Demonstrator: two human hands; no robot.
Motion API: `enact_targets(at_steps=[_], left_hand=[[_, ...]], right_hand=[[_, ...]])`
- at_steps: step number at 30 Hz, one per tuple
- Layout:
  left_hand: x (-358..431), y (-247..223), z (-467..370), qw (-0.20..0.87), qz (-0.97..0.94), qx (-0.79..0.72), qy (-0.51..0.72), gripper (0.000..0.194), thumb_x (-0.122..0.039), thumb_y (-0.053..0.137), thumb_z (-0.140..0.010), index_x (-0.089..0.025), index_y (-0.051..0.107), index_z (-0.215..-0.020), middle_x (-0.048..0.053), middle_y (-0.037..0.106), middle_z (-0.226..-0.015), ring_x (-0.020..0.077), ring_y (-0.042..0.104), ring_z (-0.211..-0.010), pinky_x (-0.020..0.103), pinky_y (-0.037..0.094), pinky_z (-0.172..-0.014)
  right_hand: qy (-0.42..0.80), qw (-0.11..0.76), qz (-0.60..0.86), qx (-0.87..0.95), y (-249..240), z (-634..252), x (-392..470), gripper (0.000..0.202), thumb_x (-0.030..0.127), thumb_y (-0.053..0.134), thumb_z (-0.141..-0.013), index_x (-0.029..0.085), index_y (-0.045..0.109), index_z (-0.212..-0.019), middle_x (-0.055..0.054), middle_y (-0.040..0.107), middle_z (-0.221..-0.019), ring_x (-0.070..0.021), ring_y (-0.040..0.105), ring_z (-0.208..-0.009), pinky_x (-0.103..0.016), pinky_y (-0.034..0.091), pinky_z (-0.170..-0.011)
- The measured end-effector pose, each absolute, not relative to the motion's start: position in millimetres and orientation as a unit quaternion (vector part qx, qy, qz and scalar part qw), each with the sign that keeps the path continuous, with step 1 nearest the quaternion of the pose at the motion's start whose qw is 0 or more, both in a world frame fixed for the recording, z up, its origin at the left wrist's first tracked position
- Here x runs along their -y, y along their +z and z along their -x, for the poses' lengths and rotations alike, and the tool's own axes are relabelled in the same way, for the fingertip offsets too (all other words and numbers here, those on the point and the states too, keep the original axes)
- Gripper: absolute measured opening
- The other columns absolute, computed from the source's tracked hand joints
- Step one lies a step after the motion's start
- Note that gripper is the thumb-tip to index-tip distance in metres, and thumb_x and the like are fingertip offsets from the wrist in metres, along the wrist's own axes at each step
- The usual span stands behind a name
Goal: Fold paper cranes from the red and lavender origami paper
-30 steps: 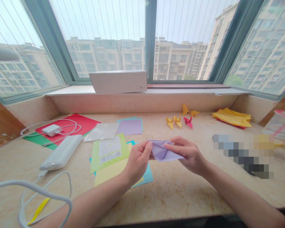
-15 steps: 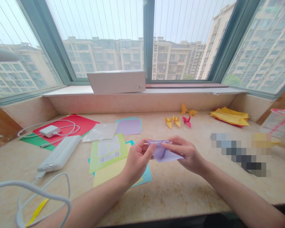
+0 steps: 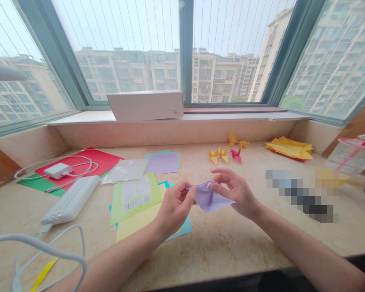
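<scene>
A folded purple paper is held above the countertop, between both hands. My left hand pinches its left corner between thumb and fingers. At its upper right edge, my right hand grips the paper with the thumb and a bent finger, other fingers raised. The paper's right point sticks out below the right palm. Behind the hands stand small folded yellow birds and a red one.
Flat sheets, including a purple one, and a green packet lie left of the hands. Farther left are a white power bank, a charger and cables. Yellow folded papers and a lidded cup are at right.
The right fingers have lifted and spread somewhat, with the thumb now on the paper's upper edge. More of the purple paper's face shows. The whole view has shifted slightly.
</scene>
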State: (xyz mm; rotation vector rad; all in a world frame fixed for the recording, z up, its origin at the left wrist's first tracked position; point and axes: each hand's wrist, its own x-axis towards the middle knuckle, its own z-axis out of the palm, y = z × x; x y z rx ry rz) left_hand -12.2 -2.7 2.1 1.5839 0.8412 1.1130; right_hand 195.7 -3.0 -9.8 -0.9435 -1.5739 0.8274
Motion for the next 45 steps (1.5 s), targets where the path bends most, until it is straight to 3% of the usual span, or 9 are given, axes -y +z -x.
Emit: enact_targets(at_steps=[3,7,12,22,31,36,40,45], left_hand=[[4.1,4.1,14.2,0.422,-0.731,-0.359,0.399,0.022,-0.031,0.059,-0.089,-0.015,0.060,-0.074,0.000,0.063,-0.063,0.0124,0.057,-0.058,0.021,0.046,-0.056],[5.1,3.9,14.0,0.362,-0.792,-0.367,0.327,0.025,-0.035,0.057,-0.092,-0.014,0.070,-0.087,0.002,0.067,-0.069,0.0131,0.056,-0.060,0.022,0.040,-0.056],[3.5,1.7,13.4,0.341,-0.810,-0.365,0.308,0.033,-0.033,0.049,-0.096,-0.014,0.069,-0.077,-0.001,0.060,-0.061,0.0120,0.050,-0.057,0.021,0.034,-0.056],[3.7,-0.3,13.5,0.316,-0.825,-0.355,0.305,0.041,-0.034,0.042,-0.100,-0.013,0.063,-0.071,-0.005,0.037,-0.057,0.0094,0.033,-0.055,0.022,0.024,-0.054],[5.6,7.0,13.2,0.304,-0.846,-0.347,0.269,0.035,-0.029,0.042,-0.098,-0.015,0.059,-0.071,-0.004,0.045,-0.056,0.0098,0.039,-0.052,0.023,0.026,-0.052],[4.5,3.9,13.8,0.293,-0.847,-0.361,0.256,0.036,-0.039,0.047,-0.097,-0.015,0.064,-0.077,-0.002,0.056,-0.061,0.0107,0.045,-0.055,0.023,0.028,-0.054],[4.5,4.8,13.8,0.302,-0.836,-0.369,0.272,0.033,-0.034,0.050,-0.095,-0.015,0.065,-0.074,-0.003,0.053,-0.057,0.0105,0.042,-0.055,0.022,0.027,-0.053],[7.4,8.1,12.9,0.329,-0.822,-0.373,0.278,0.034,-0.033,0.050,-0.094,-0.015,0.065,-0.070,-0.004,0.048,-0.056,0.0102,0.040,-0.055,0.021,0.026,-0.053]], right_hand=[[0.348,0.512,0.400,0.676,-9.6,-200.0,3.0,0.028,0.034,0.073,-0.085,0.025,0.068,-0.111,-0.001,0.069,-0.084,-0.0149,0.067,-0.078,-0.027,0.058,-0.071],[0.305,0.475,0.393,0.726,-6.8,-200.3,6.2,0.028,0.030,0.071,-0.086,0.023,0.070,-0.112,-0.003,0.072,-0.085,-0.0157,0.068,-0.078,-0.029,0.059,-0.073],[0.284,0.463,0.391,0.743,-3.0,-197.2,8.8,0.025,0.030,0.070,-0.087,0.022,0.070,-0.111,-0.003,0.076,-0.082,-0.0169,0.071,-0.076,-0.032,0.057,-0.074],[0.387,0.461,0.413,0.683,-0.6,-199.0,5.2,0.031,0.032,0.075,-0.082,0.021,0.073,-0.110,-0.001,0.073,-0.075,-0.0159,0.069,-0.070,-0.030,0.057,-0.071],[0.378,0.450,0.410,0.698,-3.0,-198.8,6.1,0.025,0.032,0.072,-0.084,0.020,0.075,-0.105,-0.001,0.073,-0.073,-0.0152,0.069,-0.067,-0.030,0.059,-0.069],[0.306,0.439,0.394,0.748,-4.8,-194.3,9.4,0.019,0.030,0.070,-0.087,0.022,0.077,-0.102,-0.004,0.077,-0.082,-0.0180,0.071,-0.078,-0.031,0.059,-0.072],[0.227,0.428,0.401,0.777,1.5,-195.0,10.7,0.013,0.029,0.068,-0.090,0.023,0.078,-0.096,-0.004,0.079,-0.085,-0.0194,0.071,-0.080,-0.034,0.056,-0.079],[0.207,0.402,0.418,0.788,7.8,-195.6,11.4,0.017,0.025,0.062,-0.093,0.022,0.076,-0.084,-0.003,0.078,-0.081,-0.0178,0.069,-0.074,-0.032,0.052,-0.076]])
